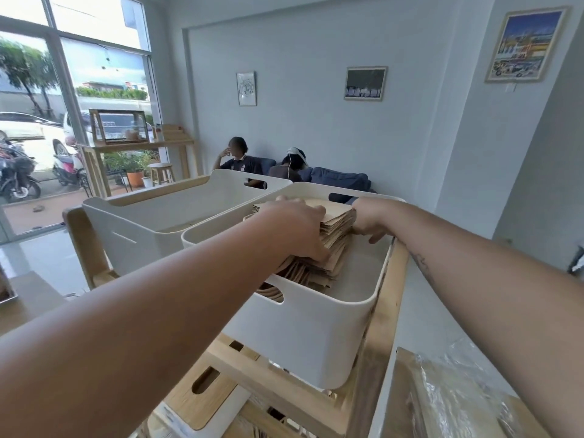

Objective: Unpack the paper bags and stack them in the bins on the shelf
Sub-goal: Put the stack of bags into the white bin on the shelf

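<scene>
— So where are the paper bags [331, 235]?
— Stacked in the right white bin [316, 336] on the wooden shelf [382, 314].
— And the hands?
— The left hand [297, 229] presses flat on the stack's near side; the right hand [369, 219] grips its far edge, fingers curled.

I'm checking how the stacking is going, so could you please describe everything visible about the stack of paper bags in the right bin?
The stack of paper bags is tan kraft paper, flat-folded, many layers deep, rising above the rim of the right bin. It fans unevenly, its lower bags slid toward the near wall, where some show through the handle cutout. The left hand presses its top and near side; the right hand holds its right edge.
</scene>
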